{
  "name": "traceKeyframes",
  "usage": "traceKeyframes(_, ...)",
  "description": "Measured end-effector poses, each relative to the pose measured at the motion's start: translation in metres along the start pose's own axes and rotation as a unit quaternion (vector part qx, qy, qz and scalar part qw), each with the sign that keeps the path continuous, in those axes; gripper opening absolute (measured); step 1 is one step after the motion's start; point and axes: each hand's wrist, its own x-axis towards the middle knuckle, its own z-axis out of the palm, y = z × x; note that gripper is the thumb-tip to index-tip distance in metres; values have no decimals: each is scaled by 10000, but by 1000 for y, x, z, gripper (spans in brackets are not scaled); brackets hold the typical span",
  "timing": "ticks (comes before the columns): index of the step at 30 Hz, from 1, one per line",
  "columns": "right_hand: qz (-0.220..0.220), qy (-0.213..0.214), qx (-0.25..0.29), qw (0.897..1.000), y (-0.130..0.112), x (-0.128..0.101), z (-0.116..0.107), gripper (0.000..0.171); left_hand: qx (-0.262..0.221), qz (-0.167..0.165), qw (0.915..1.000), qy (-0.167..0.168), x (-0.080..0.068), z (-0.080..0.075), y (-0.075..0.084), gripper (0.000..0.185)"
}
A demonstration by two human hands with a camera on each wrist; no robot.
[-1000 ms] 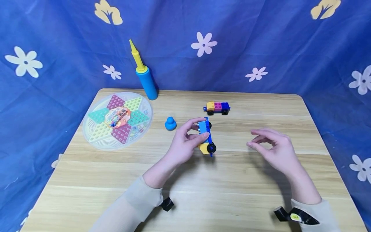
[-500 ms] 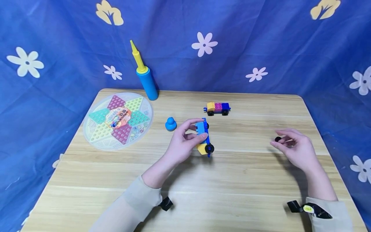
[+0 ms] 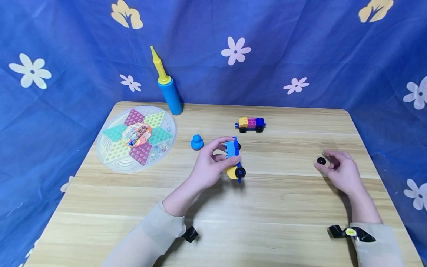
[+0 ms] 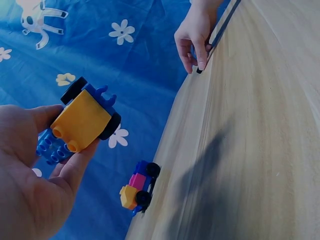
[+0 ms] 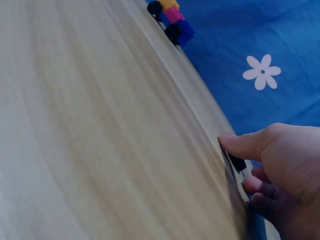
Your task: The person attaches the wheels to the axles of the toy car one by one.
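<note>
My left hand [image 3: 208, 167] holds a toy car [image 3: 233, 152] of light blue and yellow blocks on a dark blue base with black wheels. The car is raised and tipped on end; in the left wrist view its yellow block [image 4: 82, 120] faces the camera, and my fingers hide part of the blue block. At the right, my right hand [image 3: 341, 172] is low at the table with thumb and fingers spread either side of a small black wheel [image 3: 321, 160]. In the right wrist view the wheel [image 5: 237, 162] shows between thumb and fingers.
A second toy car [image 3: 251, 125], yellow, pink and dark blue, stands near the back edge. Left of my left hand are a small blue knobbed piece [image 3: 197, 142], a round Chinese checkers board [image 3: 110, 157] and a blue-and-yellow hand pump [image 3: 171, 97]. A blue flowered cloth [image 3: 203, 44] hangs behind the table.
My right hand has moved right to the small black wheel, its fingers now around it at the table. The left hand keeps hold of the car, almost still.
</note>
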Motion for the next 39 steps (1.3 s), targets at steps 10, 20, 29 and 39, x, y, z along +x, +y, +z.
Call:
traceKeyframes(10,-247,34,-38,9997,-1,0,3,26,32,91,9998,-197,-1,1,4,52)
traceKeyframes(20,44,349,424,9985,-14,-1,1,29,116,54,9996,-246,0,2,4,54)
traceKeyframes(29,-463,674,1157,9899,-56,6,-5,32,320,79,9991,-275,1,2,4,53)
traceKeyframes(39,-1315,766,2086,9661,-115,8,-7,44,369,91,9988,-315,2,3,4,52)
